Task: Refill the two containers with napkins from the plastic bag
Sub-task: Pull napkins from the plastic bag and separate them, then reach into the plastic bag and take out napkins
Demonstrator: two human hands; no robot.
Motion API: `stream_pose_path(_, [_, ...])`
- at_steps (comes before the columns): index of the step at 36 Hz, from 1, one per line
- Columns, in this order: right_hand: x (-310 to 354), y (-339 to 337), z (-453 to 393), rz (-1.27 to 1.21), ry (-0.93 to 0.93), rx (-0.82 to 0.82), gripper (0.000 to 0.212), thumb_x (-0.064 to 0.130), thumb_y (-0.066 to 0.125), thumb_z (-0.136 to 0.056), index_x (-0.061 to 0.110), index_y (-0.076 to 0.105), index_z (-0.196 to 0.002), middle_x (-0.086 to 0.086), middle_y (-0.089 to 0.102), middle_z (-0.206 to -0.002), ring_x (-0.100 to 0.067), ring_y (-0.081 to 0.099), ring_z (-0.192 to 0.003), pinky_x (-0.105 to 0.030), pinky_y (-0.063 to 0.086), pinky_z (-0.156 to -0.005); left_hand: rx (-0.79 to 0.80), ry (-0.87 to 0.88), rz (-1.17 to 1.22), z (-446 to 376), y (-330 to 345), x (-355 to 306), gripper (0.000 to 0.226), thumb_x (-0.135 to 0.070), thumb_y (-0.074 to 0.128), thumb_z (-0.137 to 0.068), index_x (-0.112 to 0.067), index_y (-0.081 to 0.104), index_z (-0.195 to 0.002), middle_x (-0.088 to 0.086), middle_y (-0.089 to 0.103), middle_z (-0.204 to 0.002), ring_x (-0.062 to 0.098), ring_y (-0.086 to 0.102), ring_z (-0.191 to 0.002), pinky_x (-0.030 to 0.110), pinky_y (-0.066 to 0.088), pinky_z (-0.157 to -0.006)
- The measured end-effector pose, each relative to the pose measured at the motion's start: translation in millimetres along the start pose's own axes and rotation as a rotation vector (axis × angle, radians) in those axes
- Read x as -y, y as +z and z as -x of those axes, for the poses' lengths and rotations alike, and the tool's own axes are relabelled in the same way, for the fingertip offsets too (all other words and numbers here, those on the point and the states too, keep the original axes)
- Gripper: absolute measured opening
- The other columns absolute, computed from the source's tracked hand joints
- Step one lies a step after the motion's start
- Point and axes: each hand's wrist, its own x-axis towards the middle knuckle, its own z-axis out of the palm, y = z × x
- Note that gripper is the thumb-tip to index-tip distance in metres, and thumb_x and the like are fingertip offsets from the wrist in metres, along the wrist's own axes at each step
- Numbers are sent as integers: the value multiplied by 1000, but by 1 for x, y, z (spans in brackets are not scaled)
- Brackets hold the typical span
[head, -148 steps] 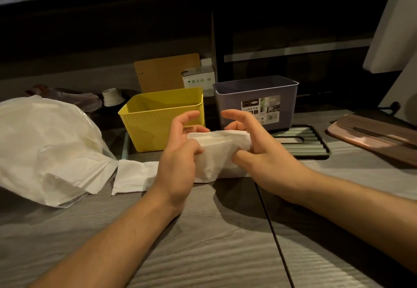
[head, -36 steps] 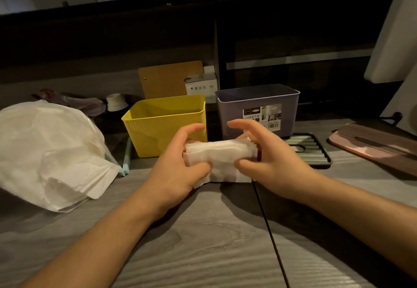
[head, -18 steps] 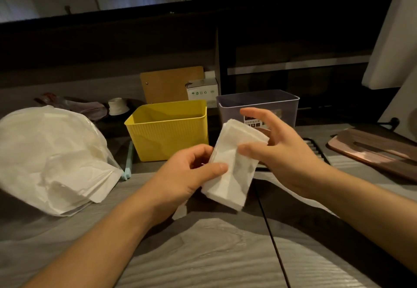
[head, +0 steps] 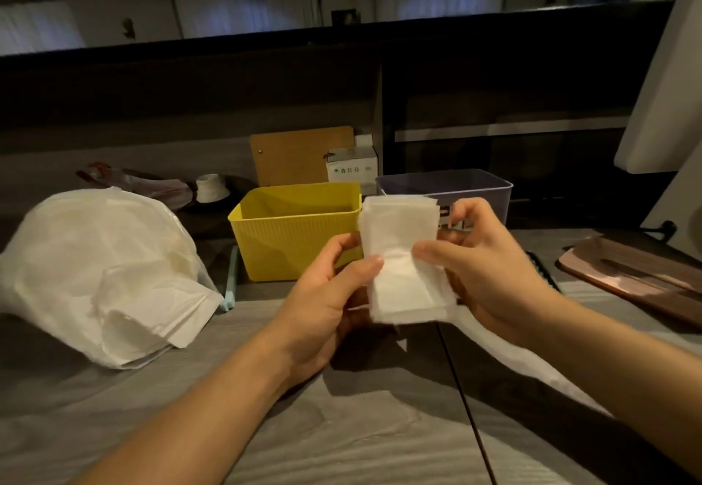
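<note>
White napkins (head: 402, 256), a stacked bundle, were pinched upright between left hand (head: 326, 302) and right hand (head: 482, 271) above the grey table (head: 342, 427). Beyond stood the yellow container (head: 296, 233) and purple container (head: 456, 184); the plastic bag (head: 95, 268) lay left.

I see a stack of napkins (head: 402, 256) of thin, matt white paper, slightly crinkled. The plastic bag (head: 95, 256) looks translucent, faintly glossy and wrinkled. The yellow container (head: 296, 241) is ribbed matt plastic; the grey container (head: 475, 188) is smooth plastic with a printed label. The table (head: 342, 427) shows grey wood grain, and the board (head: 638, 275) looks like dark wood with a dull sheen.
</note>
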Motion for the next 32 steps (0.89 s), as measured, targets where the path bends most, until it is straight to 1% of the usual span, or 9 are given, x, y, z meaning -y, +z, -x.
stream_pose_path(3, [24, -6, -24, 49, -51, -86, 32, 1, 68, -89, 16, 43, -102, -14, 63, -111, -29, 72, -91, -37, 62, -63, 22, 5, 16, 0, -1, -2, 55, -35, 61, -80, -24, 53, -133, 14, 75, -109, 31, 73, -89, 39, 60, -71])
stream_pose_path(6, [52, -11, -67, 182, -69, -113, 27, 1, 68, -90, 14, 44, -95, -14, 61, -108, -31, 68, -95, -30, 59, -55, 25, 12, 5, -1, -4, -1, 52, -32, 60, -80, -22, 54, -131, 12, 73, -94, 29, 71, -81, 36, 58, -68])
stream_pose_path(10, [67, -14, -122, 358, -21, -121, 22, 5, 58, -99, 17, 50, -82, -10, 61, -98, -29, 65, -101, -29, 60, -63, 37, -7, -42, -2, -5, 0, 50, -26, 62, -83, -16, 55, -131, 14, 67, -89, 27, 67, -75, 34, 55, -66])
stream_pose_path(13, [61, -17, -147, 527, 126, -121, 11, 2, 59, -98, 11, 63, -103, -14, 64, -102, -28, 67, -92, -32, 60, -62, 41, -11, -60, -1, -6, -1, 32, -15, 56, -96, -12, 57, -128, 15, 68, -88, 26, 67, -76, 33, 55, -67])
stream_pose_path(15, [58, -19, -154, 647, 244, -85, 22, -2, 64, -93, 5, 64, -114, -16, 65, -105, -28, 67, -88, -33, 58, -59, 41, -15, -60, -2, -6, -2, 28, -11, 53, -99, -10, 59, -126, 15, 68, -88, 26, 67, -77, 33, 56, -67])
stream_pose_path(23, [55, -12, -167, 958, 478, 75, 27, 2, 65, -91, 3, 65, -118, -18, 68, -111, -30, 68, -92, -37, 59, -80, 69, -28, -86, -4, -10, 0, 23, -11, 54, -99, -8, 64, -119, 14, 69, -89, 25, 68, -81, 33, 55, -71])
stream_pose_path(27, [56, -8, -169, 974, 567, 103, 31, -3, 63, -91, 2, 64, -122, -19, 67, -105, -29, 67, -88, -30, 58, -66, 81, -26, -84, -5, -10, 1, 22, -11, 54, -100, -7, 64, -118, 13, 69, -87, 23, 68, -79, 32, 55, -72])
stream_pose_path(30, [55, -4, -171, 992, 574, 118, 29, -5, 62, -90, 0, 64, -119, -20, 67, -101, -30, 67, -87, -30, 58, -66, 92, -26, -80, -6, -11, 2, 22, -10, 54, -99, -6, 64, -118, 12, 69, -87, 22, 67, -78, 30, 55, -70])
stream_pose_path(32, [54, 1, -171, 1032, 578, 148, 26, -1, 63, -91, 2, 63, -117, -19, 67, -101, -31, 68, -89, -34, 58, -72, 97, -29, -73, -6, -11, 2, 22, -10, 54, -99, -6, 64, -118, 12, 69, -86, 22, 67, -77, 29, 56, -69])
